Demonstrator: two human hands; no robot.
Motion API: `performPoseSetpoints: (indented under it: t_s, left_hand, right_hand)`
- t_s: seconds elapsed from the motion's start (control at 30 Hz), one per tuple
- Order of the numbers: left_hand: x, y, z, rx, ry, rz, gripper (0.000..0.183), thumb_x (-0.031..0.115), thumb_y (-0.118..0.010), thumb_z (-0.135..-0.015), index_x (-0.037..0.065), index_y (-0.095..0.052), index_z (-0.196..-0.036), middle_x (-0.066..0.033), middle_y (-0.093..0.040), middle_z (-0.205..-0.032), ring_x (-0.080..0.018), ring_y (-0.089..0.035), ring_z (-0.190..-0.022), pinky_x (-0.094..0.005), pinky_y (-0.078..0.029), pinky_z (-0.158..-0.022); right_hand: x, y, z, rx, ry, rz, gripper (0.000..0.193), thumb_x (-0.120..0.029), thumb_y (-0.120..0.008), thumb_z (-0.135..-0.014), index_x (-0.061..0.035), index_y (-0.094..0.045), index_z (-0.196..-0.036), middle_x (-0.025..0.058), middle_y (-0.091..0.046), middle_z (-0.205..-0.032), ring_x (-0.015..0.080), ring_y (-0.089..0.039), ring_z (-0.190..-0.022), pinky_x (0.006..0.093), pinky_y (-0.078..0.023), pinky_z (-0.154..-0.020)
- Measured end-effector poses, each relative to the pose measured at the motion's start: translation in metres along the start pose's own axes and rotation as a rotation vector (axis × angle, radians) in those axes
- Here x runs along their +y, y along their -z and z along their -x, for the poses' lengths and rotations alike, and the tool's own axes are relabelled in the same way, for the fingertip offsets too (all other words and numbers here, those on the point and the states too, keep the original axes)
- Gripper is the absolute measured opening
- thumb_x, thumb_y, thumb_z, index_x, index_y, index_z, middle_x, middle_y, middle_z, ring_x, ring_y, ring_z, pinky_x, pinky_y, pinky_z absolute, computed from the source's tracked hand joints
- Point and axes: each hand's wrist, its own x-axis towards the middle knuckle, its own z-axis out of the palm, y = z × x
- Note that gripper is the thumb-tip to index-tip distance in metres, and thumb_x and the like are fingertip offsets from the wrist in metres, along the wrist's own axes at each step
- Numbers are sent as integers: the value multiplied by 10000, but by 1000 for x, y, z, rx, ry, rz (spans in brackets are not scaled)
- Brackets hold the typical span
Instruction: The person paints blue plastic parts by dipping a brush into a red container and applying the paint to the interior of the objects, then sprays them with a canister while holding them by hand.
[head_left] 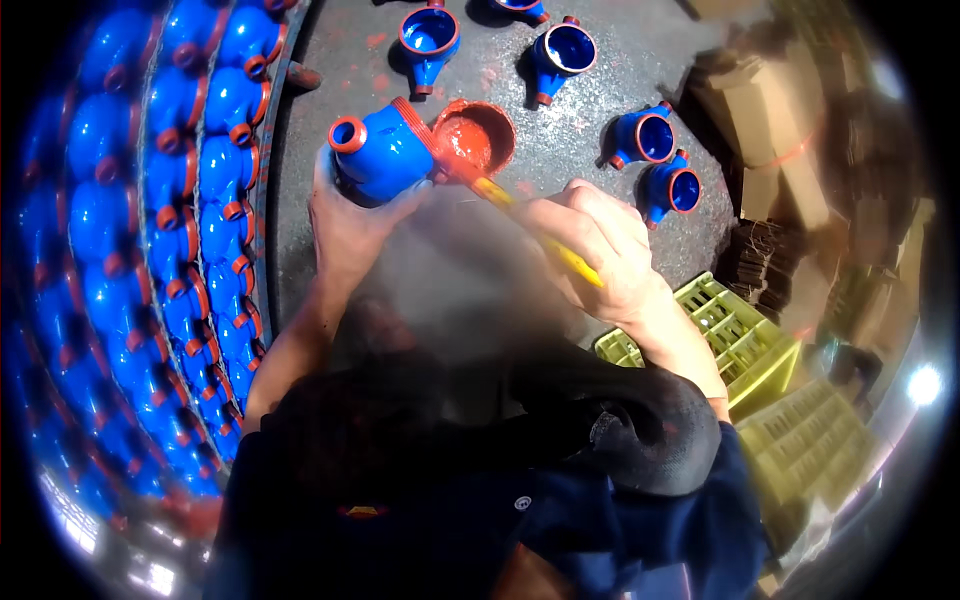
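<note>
L. hand [345,225] grips blue fitting [385,155], tilted beside red paint pot [498,125] nr. bench's [350,50] left edge; R. hand [605,250] holds yellow-handled brush [490,190] at fitting's red rim. Step: prob. rim painting (bristles blurred); next move calls for turning fitting under brush.

Round mark [522,503]: a small pale emblem is showing on the dark garment [430,555].
Patch [362,511]: a red-and-yellow emblem is showing farther left.
Lettering: nothing is appearing legibly.

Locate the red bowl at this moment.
In the head view, the red bowl sits on the gray table at upper centre, just right of the blue fitting in the left hand.
</note>
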Motion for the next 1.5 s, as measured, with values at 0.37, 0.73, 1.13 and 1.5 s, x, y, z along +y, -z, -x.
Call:
performPoseSetpoints:
  t_s: [0.37, 0.73, 1.13, 1.5]
  left_hand:
    - [1, 7, 0, 120, -162, -169, 890, 245, -935, -574, 13, -465, -1293, -178, -608, -1176, -271, -627, -1056, -384, -509, -901]
    - [5, 0, 7, 98, -322, -307, 927, 224, -938, -532, 28, -464, -1304, -192, -606, -1181, -333, -624, -1065, -413, -505, -913]
    - [0, 1, 6, 104, -251, -274, 929, 211, -933, -530, 35, -459, -1309, -189, -591, -1197, -336, -606, -1091, -419, -489, -940]
    - [2, 9, 4, 149, -138, -119, 903, 203, -932, -582, 24, -435, -1315, -167, -600, -1178, -251, -611, -1064, -373, -510, -909]
  right_hand:
    - [4, 10, -14, 54, -155, -91, 357, 8, -760, -738, -51, -644, -1070, 78, -595, -771, 230, -558, -614, 320, -464, -551]
    - [3, 7, -19, 7, -73, -29, 362, -41, -766, -717, -45, -646, -1059, 73, -560, -751, 226, -577, -643, 322, -476, -553]
    - [-4, 4, -17, -87, 25, 89, 325, -62, -658, -699, -15, -641, -1019, 73, -500, -729, 221, -551, -623, 319, -467, -529]
    - [8, -11, 2, -232, -157, 61, 334, -76, -684, -725, -55, -613, -1050, 84, -526, -778, 265, -591, -704, 366, -499, -604]
